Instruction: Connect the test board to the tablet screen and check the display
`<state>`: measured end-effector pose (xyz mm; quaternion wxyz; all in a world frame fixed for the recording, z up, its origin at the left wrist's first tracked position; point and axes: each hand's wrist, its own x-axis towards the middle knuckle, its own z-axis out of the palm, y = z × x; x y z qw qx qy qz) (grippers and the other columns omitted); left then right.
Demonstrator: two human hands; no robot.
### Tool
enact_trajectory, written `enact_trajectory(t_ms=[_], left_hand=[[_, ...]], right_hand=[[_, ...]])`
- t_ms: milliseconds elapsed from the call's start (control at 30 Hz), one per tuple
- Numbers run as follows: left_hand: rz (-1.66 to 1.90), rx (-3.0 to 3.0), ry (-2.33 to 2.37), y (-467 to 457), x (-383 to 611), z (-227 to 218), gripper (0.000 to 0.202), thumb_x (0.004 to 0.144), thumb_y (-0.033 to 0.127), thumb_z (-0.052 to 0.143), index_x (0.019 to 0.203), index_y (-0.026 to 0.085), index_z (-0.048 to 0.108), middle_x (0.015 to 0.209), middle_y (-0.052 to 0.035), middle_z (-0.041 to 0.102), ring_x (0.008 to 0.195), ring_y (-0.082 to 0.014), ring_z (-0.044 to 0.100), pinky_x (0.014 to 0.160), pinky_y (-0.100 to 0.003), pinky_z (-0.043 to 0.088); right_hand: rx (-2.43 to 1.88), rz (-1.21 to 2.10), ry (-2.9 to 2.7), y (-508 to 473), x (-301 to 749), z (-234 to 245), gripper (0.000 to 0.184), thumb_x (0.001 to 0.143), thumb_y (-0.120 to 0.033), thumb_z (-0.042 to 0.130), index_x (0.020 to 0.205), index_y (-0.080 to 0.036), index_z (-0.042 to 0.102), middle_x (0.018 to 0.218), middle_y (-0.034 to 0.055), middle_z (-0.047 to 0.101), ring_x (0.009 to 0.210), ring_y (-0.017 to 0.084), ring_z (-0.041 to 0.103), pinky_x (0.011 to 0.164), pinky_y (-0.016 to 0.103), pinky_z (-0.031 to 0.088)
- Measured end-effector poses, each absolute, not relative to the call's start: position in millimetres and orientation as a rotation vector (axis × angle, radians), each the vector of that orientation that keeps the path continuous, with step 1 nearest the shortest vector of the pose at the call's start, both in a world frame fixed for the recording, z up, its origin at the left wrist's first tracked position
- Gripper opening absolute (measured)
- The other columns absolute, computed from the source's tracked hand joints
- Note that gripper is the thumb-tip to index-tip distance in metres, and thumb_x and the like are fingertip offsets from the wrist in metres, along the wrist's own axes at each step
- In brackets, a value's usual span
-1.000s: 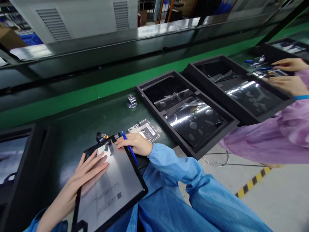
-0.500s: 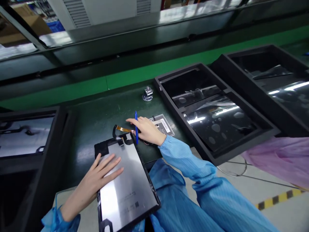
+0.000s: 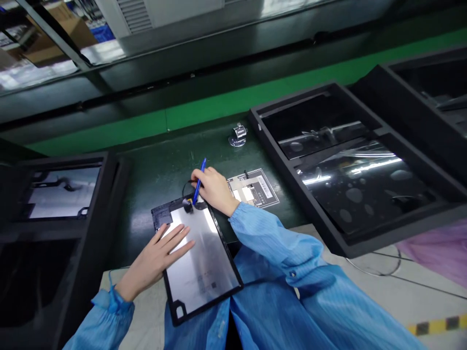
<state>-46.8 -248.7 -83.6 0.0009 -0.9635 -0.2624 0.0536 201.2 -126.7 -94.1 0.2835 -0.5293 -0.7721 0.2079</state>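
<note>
Closest to the person, a flat panel (image 3: 199, 260) with a shiny grey back and a black edge lies on the dark green table (image 3: 153, 170), and its near corner sticks out over the table's edge toward the blue sleeves. The left hand (image 3: 160, 257) lies flat on the panel's left side, fingers spread wide and pressing down, not closed around anything. A little farther off, at the panel's top edge, the right hand (image 3: 213, 187) is closed around a thin blue tool (image 3: 199, 182). The tool's tip points down at a small black cable (image 3: 188, 204) that curls up from the top of the panel. The two hands are apart, one low on the panel and one at its top. Just to the right of the right hand lies a small grey card (image 3: 253, 187) with a white label. Farther back stands a little shiny metal piece (image 3: 238, 134) on the table. On the left sits a black tray (image 3: 105, 194) with a pale panel in it. On the right is a bigger black tray (image 3: 365, 233) holding dark shiny sheets. Behind it all runs a green strip (image 3: 237, 99).
</note>
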Motion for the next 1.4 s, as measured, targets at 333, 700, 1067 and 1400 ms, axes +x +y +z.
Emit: enact_trajectory(t_ms=[333,700,1067,1400], left_hand=[[-0.26,-3.025,-1.228,-200,-31,-99,0.081,0.079,-0.015,0.026,0.147,0.023,0.05,0.16,-0.0146,0.036,0.153,-0.0305,0.019,0.118,-0.068,0.024],[-1.083,-2.961,-1.373,-203,70,-65,0.053,0.088,0.017,0.065,0.138,0.018,0.048,0.13,-0.0111,0.066,0.122,-0.0234,0.061,0.121,-0.05,0.033],[-1.486,-2.767,-1.592,-202,82,-72,0.017,0.092,0.014,0.062,0.106,0.021,0.065,0.101,-0.0036,0.074,0.099,-0.019,0.069,0.104,-0.038,0.052],[-1.548,-2.959,-1.973,-189,82,-64,0.01,0.085,0.018,0.061,0.08,0.019,0.071,0.086,-0.0058,0.073,0.087,-0.0206,0.068,0.08,-0.034,0.055]], right_hand=[[-0.985,0.945,-1.606,-170,268,-76,0.008,0.083,-0.017,0.062,0.089,-0.021,0.064,0.083,-0.0008,0.072,0.078,0.014,0.07,0.075,0.026,0.053],[-1.078,0.752,-1.787,-191,263,-74,0.01,0.082,-0.017,0.063,0.09,-0.021,0.065,0.082,-0.0012,0.073,0.073,0.014,0.07,0.07,0.024,0.052],[-0.898,0.627,-1.929,-195,288,-88,0.015,0.098,-0.024,0.059,0.111,-0.024,0.066,0.112,0.0044,0.074,0.099,0.016,0.072,0.087,0.027,0.057],[-1.039,0.917,-1.959,-188,283,-81,0.011,0.096,-0.029,0.058,0.093,-0.021,0.066,0.084,0.0009,0.073,0.071,0.013,0.066,0.069,0.025,0.049]])
